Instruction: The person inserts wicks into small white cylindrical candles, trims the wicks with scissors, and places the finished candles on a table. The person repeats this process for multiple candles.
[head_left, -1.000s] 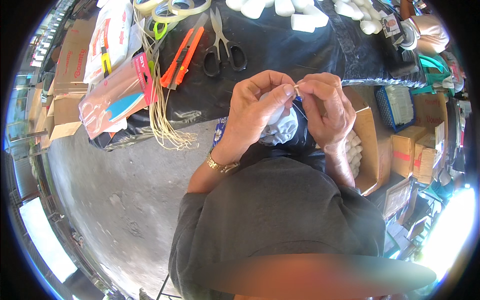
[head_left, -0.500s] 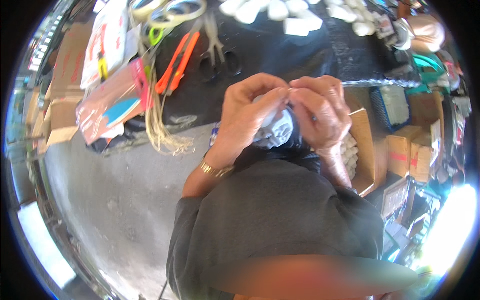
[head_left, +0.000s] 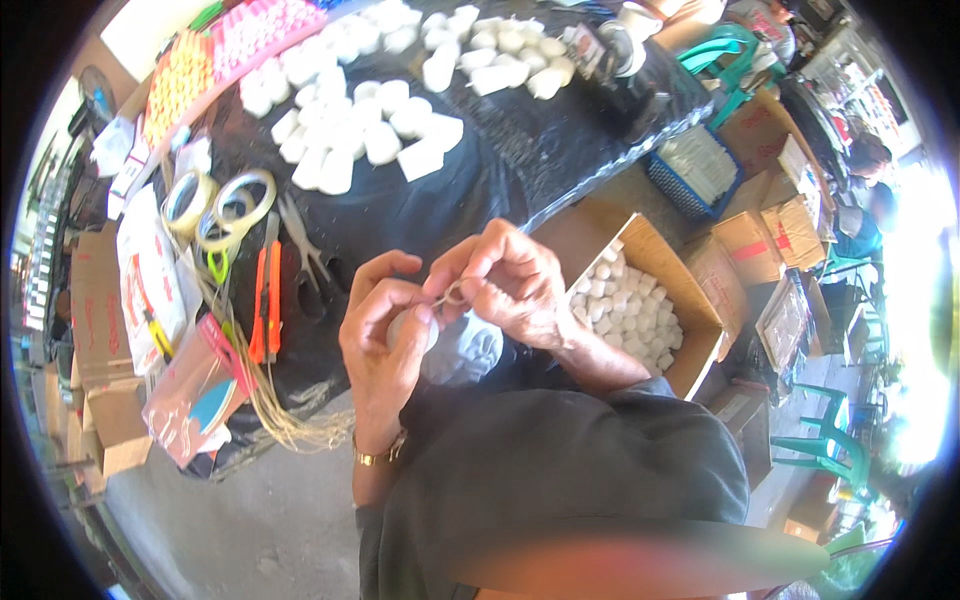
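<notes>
Over my feed I log tan cord (head_left: 456, 292), whitish held piece (head_left: 398, 326), orange-and-black cutter (head_left: 275, 300), black-handled scissors (head_left: 303, 243), cream tape (head_left: 269, 195), straw-coloured strands (head_left: 285, 425), black table cover (head_left: 385, 215). White pieces (head_left: 382, 143), pink pile (head_left: 255, 40), yellow-orange pile (head_left: 180, 80). I also get brown box (head_left: 688, 290), blue basket (head_left: 675, 188), green chair (head_left: 850, 455), gold watch (head_left: 372, 459), charcoal shirt (head_left: 560, 450).

Shows red lettering, too blurred to read, on the white plastic bag (head_left: 150, 265) left of the left hand (head_left: 382, 345) and on the brown carton (head_left: 98, 318) farther left.
</notes>
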